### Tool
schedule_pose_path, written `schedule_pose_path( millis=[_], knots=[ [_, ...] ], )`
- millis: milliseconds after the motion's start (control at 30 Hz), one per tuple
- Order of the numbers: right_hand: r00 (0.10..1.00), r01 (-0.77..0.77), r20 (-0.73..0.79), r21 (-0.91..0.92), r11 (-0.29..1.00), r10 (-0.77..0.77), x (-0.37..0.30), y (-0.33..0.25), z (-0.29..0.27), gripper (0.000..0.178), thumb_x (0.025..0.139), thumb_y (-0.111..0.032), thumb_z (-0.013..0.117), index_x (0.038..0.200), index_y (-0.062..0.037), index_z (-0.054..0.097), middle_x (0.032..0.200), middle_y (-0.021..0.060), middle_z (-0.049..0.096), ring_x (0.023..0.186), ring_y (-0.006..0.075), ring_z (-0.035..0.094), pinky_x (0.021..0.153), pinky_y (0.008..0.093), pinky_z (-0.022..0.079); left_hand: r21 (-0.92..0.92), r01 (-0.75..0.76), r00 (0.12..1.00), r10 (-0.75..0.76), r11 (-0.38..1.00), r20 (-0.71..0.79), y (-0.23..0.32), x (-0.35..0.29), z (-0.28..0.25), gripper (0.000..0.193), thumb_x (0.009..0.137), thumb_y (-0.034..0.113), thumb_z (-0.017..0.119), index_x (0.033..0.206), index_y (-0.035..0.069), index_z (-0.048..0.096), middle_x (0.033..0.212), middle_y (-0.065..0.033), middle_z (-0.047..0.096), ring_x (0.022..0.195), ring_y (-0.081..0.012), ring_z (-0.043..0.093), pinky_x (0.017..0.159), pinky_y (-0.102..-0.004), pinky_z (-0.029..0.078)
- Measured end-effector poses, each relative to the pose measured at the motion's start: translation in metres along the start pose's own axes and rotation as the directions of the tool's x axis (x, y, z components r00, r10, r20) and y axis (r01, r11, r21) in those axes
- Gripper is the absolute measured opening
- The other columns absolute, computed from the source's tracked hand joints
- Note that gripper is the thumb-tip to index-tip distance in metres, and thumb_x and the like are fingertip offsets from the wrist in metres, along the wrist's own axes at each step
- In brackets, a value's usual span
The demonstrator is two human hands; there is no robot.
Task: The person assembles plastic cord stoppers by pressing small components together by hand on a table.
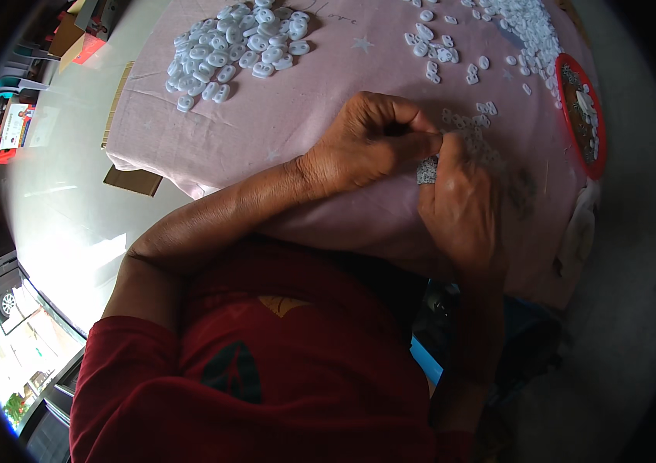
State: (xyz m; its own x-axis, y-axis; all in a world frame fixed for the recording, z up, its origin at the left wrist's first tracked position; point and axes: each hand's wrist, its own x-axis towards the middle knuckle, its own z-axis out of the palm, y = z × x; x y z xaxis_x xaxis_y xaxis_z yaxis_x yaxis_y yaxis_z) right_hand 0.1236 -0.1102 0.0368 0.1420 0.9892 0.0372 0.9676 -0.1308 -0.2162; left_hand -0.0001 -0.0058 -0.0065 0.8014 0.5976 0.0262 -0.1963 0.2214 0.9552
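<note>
From where I stand, the biggest thing is the surface, draped in a pale pink cloth (189, 147). A heap of oval white pieces (231, 46) sits far left on it, and a second, looser heap (528, 35) spreads at the upper right. A round red-rimmed tray (602, 147) holding more white pieces stands at the right edge. Between these the left hand (409, 139) has thumb and forefinger pinched together, and the right hand (451, 147), back upward, has its fingers curled in against the left's fingertips. Whatever they pinch is the thing being worked, right where the fingertips meet near the cloth's front edge; it is hidden, so I cannot tell what it is. To do this well, I'd say, let one hand keep the work quite steady while only the other makes the fine movement, pressing gently and straight so that nothing skews or springs away. A low stance over the cloth should help too, since a dropped part would land close by. Just beyond the fingertips lie a few nearby white pieces (467, 120), best kept clear of the knuckles. Smallest are the speckled grey bits (426, 171) showing between the hands, easily scattered by a careless wrist.
</note>
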Motion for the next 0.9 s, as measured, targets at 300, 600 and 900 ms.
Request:
schedule_pose_path(
  millis=[300, 600, 900],
  knots=[
    [0.986, -0.071, 0.146, -0.05, 0.996, 0.078, 0.005, -0.002, -0.008, 0.019, 0.083, -0.005, 0.053, 0.1, 0.0031, 0.046, 0.076, 0.0278, 0.058, 0.071, 0.0426, 0.062, 0.062, 0.0481, 0.049, 0.02, -0.01, 1.0, 0.01, 1.0, 0.029, -0.003, 0.0, -0.003, 0.007, 0.09, 0.006, 0.063, 0.094, 0.001, 0.067, 0.09, -0.0016, 0.067, 0.088, -0.0058, 0.06, 0.081, -0.0214, 0.049],
    [0.99, 0.031, -0.142, 0.053, 0.998, -0.023, 0.002, 0.003, -0.013, 0.027, 0.087, -0.014, 0.057, 0.109, -0.0006, 0.052, 0.077, 0.0218, 0.061, 0.07, 0.04, 0.063, 0.062, 0.0479, 0.046, -0.03, 0.038, 0.999, -0.038, 0.999, 0.014, 0.003, 0.001, -0.004, 0.01, 0.091, 0.008, 0.063, 0.095, 0.002, 0.068, 0.09, -0.0024, 0.068, 0.089, -0.0071, 0.061, 0.084, -0.0233, 0.049],
    [0.994, 0.08, -0.054, -0.197, 0.977, -0.092, 0.004, -0.003, -0.021, 0.014, 0.079, -0.007, 0.058, 0.087, -0.0037, 0.047, 0.066, 0.0148, 0.058, 0.064, 0.032, 0.063, 0.056, 0.0445, 0.049, -0.041, 0.057, 0.998, -0.056, 0.998, 0.013, 0.002, 0.003, -0.003, 0.01, 0.09, 0.009, 0.064, 0.093, 0.001, 0.07, 0.089, -0.0028, 0.069, 0.089, -0.0075, 0.062, 0.084, -0.0236, 0.049]
  ],
)
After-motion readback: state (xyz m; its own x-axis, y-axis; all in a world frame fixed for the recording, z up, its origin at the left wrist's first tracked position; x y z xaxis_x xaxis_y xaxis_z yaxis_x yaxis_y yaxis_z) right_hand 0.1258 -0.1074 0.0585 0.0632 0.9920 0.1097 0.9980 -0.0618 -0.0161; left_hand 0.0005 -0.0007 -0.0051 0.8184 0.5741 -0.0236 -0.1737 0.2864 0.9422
